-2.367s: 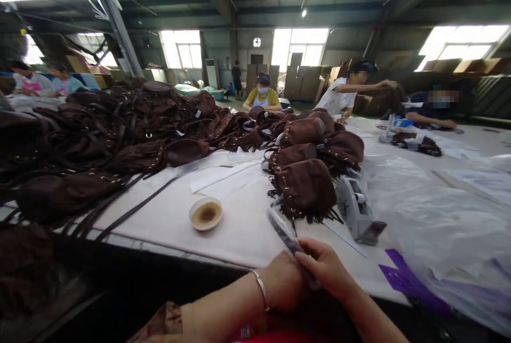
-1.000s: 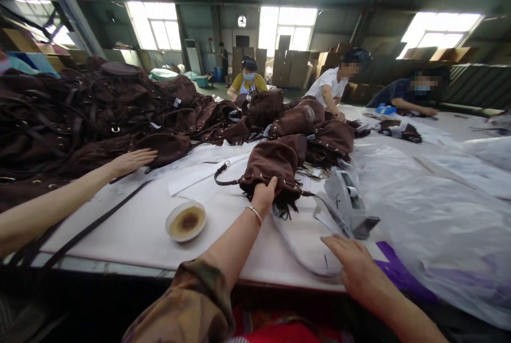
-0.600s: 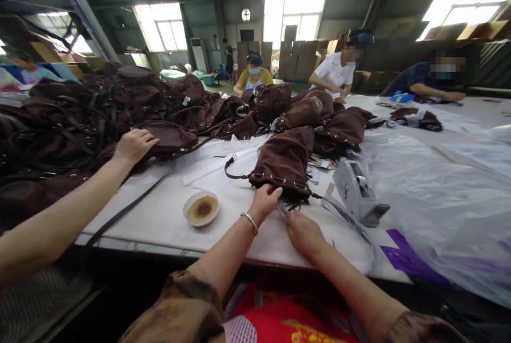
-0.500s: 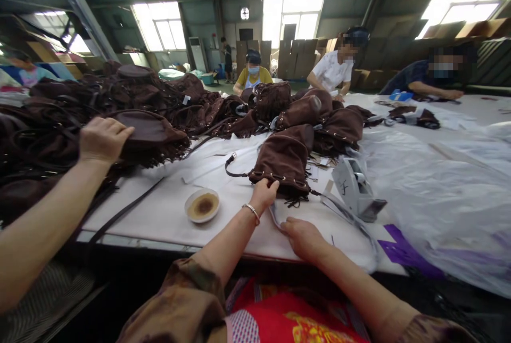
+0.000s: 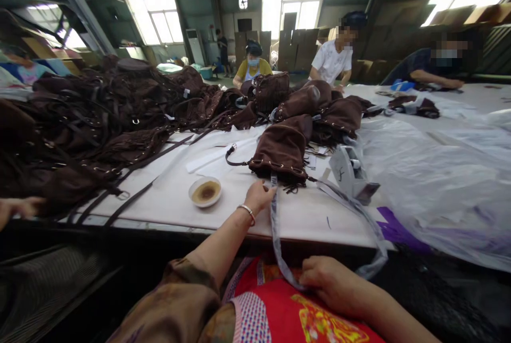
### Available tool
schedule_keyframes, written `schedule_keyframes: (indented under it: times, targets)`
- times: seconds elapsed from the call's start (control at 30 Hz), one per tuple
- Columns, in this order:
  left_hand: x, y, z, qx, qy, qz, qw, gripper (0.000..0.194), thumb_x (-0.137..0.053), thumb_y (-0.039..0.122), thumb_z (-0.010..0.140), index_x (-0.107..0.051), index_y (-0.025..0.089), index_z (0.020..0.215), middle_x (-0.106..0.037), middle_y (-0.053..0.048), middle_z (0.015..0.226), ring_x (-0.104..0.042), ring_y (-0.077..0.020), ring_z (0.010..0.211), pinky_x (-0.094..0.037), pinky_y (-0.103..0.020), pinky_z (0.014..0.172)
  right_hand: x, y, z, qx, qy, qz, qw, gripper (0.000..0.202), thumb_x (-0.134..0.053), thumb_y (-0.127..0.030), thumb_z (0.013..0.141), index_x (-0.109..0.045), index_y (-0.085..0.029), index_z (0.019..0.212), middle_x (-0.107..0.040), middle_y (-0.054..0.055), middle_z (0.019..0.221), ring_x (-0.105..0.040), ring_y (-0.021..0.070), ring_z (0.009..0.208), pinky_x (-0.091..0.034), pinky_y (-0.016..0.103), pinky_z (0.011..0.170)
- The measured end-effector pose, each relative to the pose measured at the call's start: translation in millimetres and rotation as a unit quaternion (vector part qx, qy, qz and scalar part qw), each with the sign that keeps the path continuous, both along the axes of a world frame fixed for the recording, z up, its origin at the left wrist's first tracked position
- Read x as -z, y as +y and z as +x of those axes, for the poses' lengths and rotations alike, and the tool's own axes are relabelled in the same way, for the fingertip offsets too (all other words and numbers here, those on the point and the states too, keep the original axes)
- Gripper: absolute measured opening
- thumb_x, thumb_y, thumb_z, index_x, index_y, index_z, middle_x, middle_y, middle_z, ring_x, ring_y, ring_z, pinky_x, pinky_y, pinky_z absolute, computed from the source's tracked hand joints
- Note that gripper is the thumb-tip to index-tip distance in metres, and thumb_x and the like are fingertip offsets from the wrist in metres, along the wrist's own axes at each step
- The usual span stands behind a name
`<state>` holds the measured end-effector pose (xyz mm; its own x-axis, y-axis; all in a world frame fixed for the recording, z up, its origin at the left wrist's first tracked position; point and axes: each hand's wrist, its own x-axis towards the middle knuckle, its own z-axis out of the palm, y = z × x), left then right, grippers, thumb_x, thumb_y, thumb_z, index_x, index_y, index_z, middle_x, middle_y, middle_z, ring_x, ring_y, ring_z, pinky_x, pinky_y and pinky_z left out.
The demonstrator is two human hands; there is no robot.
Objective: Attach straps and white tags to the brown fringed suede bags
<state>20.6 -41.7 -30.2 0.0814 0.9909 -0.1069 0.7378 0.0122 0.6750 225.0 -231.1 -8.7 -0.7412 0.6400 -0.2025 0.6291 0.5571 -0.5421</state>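
A dark brown fringed bag (image 5: 281,146) with metal eyelets lies on the white table (image 5: 239,215) in front of me. From its near edge a strap in clear plastic wrapping (image 5: 275,226) hangs over the table's edge. My left hand (image 5: 259,196), with a bracelet at the wrist, has its fingers closed at the upper part of this strap, just below the bag. Lower down, over my red apron (image 5: 287,313), my right hand (image 5: 325,279) is closed on the strap's lower part. The wrapped strap also loops round on the right.
A small bowl of brownish stuff (image 5: 205,192) stands left of my left hand. A grey tape dispenser (image 5: 351,172) and plastic sheeting (image 5: 431,188) are at the right. Brown bags (image 5: 120,98) heap up at the left, near another person's hand (image 5: 18,210). People work across the table.
My right hand has drawn the wrapped strap down and toward me, off the table. My left hand has shifted slightly down from the bag's edge. The other person's hand has moved left, away from the bags.
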Motion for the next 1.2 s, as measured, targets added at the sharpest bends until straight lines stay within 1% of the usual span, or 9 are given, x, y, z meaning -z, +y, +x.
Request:
schedule_keyframes:
  times: [0.2, 0.37, 0.53, 0.67, 0.8, 0.9, 1.07, 1.13, 1.2]
  targets:
    - [-18.7, -33, 0, 0.084, 0.033, -0.032, 0.995, 0.012, -0.061, 0.020, 0.072, -0.069, 0.013, 0.076, -0.066, -0.005, 0.066, -0.059, -0.0177, 0.064, -0.039, -0.026, 0.059, -5.3, -3, -9, 0.007, 0.019, 0.017, 1.000, 0.018, -0.053, -0.013, 0.079, -0.070, -0.020, 0.077, -0.064, 0.003, 0.082, -0.057, 0.0161, 0.080, -0.040, 0.026, 0.074]
    - [-21.6, -99, -28, 0.136, 0.130, 0.014, 0.982, 0.014, -0.053, 0.019, 0.075, -0.066, 0.017, 0.080, -0.067, -0.006, 0.073, -0.059, -0.0187, 0.067, -0.037, -0.027, 0.061, -9.2, 4, -1, 0.094, 0.113, -0.005, 0.989, 0.023, -0.056, -0.020, 0.083, -0.069, -0.020, 0.102, -0.065, 0.005, 0.098, -0.060, 0.0170, 0.089, -0.046, 0.027, 0.083]
    - [-23.1, -146, -40, 0.179, 0.186, 0.043, 0.965, 0.016, -0.049, 0.016, 0.077, -0.062, 0.018, 0.086, -0.068, -0.008, 0.082, -0.062, -0.0213, 0.076, -0.039, -0.029, 0.067, -2.3, 39, -14, 0.179, 0.102, 0.178, 0.962, 0.043, -0.047, -0.014, 0.087, -0.058, -0.017, 0.128, -0.055, 0.016, 0.128, -0.051, 0.0248, 0.118, -0.041, 0.040, 0.100]
    - [-31.4, -164, -55, 0.203, 0.180, 0.062, 0.960, 0.019, -0.049, 0.013, 0.077, -0.062, 0.018, 0.089, -0.069, -0.008, 0.088, -0.064, -0.0212, 0.081, -0.039, -0.029, 0.070, 0.0, 67, -33, 0.134, -0.009, 0.275, 0.952, 0.048, -0.048, -0.011, 0.085, -0.057, -0.023, 0.131, -0.042, 0.013, 0.147, -0.030, 0.0347, 0.137, -0.025, 0.054, 0.106]
    - [-37.3, -170, -79, 0.171, 0.206, 0.024, 0.963, 0.018, -0.046, 0.013, 0.080, -0.062, 0.019, 0.087, -0.068, -0.007, 0.085, -0.063, -0.0198, 0.077, -0.039, -0.028, 0.068, 2.0, 84, -35, 0.112, -0.093, 0.261, 0.954, 0.021, -0.051, -0.014, 0.086, -0.069, -0.015, 0.097, -0.065, 0.015, 0.112, -0.048, 0.0313, 0.120, -0.029, 0.047, 0.099]
    - [-37.0, -168, -78, 0.162, 0.238, 0.025, 0.957, 0.019, -0.047, 0.016, 0.083, -0.063, 0.019, 0.093, -0.067, -0.008, 0.089, -0.063, -0.0210, 0.082, -0.042, -0.029, 0.070, 1.7, 87, -33, 0.106, -0.119, 0.238, 0.958, 0.015, -0.053, -0.015, 0.085, -0.068, -0.015, 0.088, -0.068, 0.012, 0.092, -0.060, 0.0230, 0.091, -0.035, 0.038, 0.083]
    - [-45.2, -147, -39, 0.181, 0.189, 0.124, 0.957, 0.045, -0.057, 0.027, 0.085, -0.054, 0.018, 0.129, -0.062, -0.013, 0.114, -0.058, -0.0257, 0.105, -0.044, -0.036, 0.090, -10.6, 81, -47, 0.084, -0.100, 0.259, 0.957, 0.013, -0.055, -0.021, 0.087, -0.067, -0.017, 0.088, -0.068, 0.008, 0.084, -0.060, 0.0204, 0.079, -0.034, 0.034, 0.074]
    - [-58.3, -130, -43, 0.167, 0.161, 0.088, 0.969, 0.041, -0.054, 0.023, 0.086, -0.056, 0.020, 0.126, -0.066, -0.011, 0.109, -0.061, -0.0245, 0.102, -0.045, -0.035, 0.088, -17.4, 77, -48, 0.088, -0.066, 0.281, 0.953, 0.014, -0.055, -0.024, 0.089, -0.067, -0.017, 0.089, -0.068, 0.008, 0.084, -0.059, 0.0207, 0.082, -0.036, 0.035, 0.078]
    - [-74.5, -109, -66, 0.126, 0.159, 0.068, 0.977, 0.036, -0.046, 0.017, 0.088, -0.059, 0.021, 0.122, -0.068, -0.011, 0.108, -0.062, -0.0247, 0.104, -0.046, -0.036, 0.087, -22.1, 72, -37, 0.123, -0.023, 0.314, 0.941, 0.014, -0.056, -0.026, 0.090, -0.067, -0.018, 0.095, -0.068, 0.009, 0.093, -0.058, 0.0225, 0.093, -0.037, 0.036, 0.084]
